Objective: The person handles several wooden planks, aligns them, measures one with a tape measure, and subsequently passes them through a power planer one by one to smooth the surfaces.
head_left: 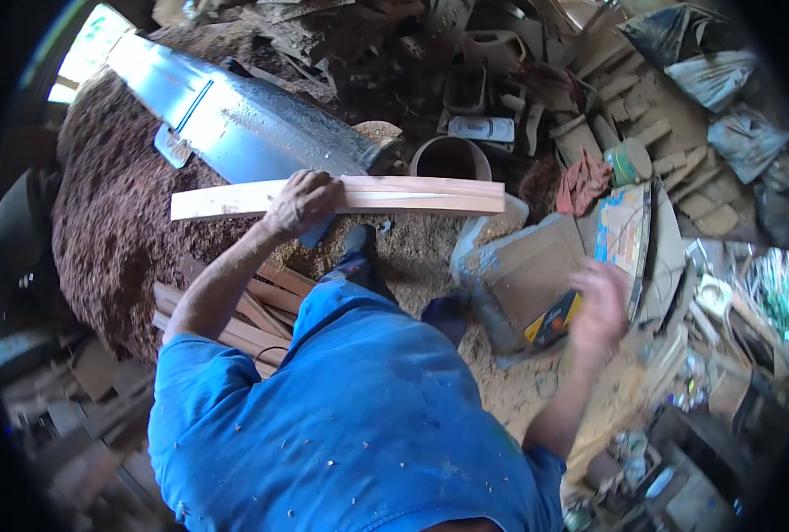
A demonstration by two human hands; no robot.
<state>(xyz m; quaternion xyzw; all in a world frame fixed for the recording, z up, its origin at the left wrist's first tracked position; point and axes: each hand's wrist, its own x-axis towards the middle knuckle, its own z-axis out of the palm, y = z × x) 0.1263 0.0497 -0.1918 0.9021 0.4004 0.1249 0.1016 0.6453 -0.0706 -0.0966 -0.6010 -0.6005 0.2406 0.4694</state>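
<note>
A long, pale wooden plank (421, 195) lies across the view in front of my body, level with the near end of a metal machine bed. My left hand (304, 202) is closed over its top edge, left of the plank's middle. Beyond the plank, the long shiny metal bed (244, 120) stretches to the upper left, with a dark slot across it and sawdust on it. My right hand (601, 297) is off to the right, apart from the plank, in front of a worn cardboard box (536, 266). Motion smears its fingers, and no object shows in it.
A heap of brown shavings (102, 204) rises at the left. Several cut wooden strips (253, 332) lie by my left elbow. A round bin (450, 160) stands behind the plank, and a red cloth (583, 182) hangs near a green-and-tan can (629, 162). Sawdust covers the floor (519, 390).
</note>
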